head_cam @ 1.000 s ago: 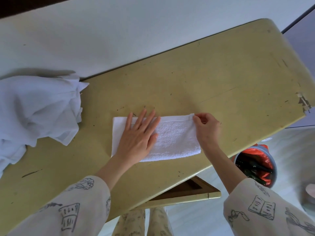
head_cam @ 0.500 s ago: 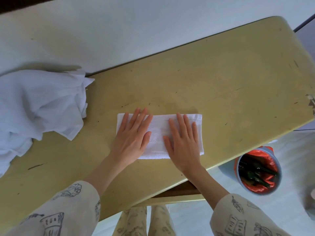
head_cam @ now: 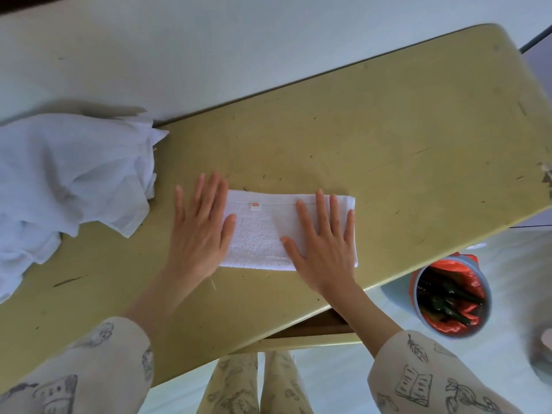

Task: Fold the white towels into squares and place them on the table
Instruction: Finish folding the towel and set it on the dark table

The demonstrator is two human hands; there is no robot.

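Both hands press flat, fingers straight and slightly apart, to smooth the fold: left hand at the towel's left end, right hand on its right, mid-table.

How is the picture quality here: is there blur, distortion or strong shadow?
Head view: wide-angle bending curves the table edges; light is soft and even, with a faint shadow behind the cloth pile; the left hand looks slightly smeared, while the right hand and towel are sharp; the far right border is blurred.
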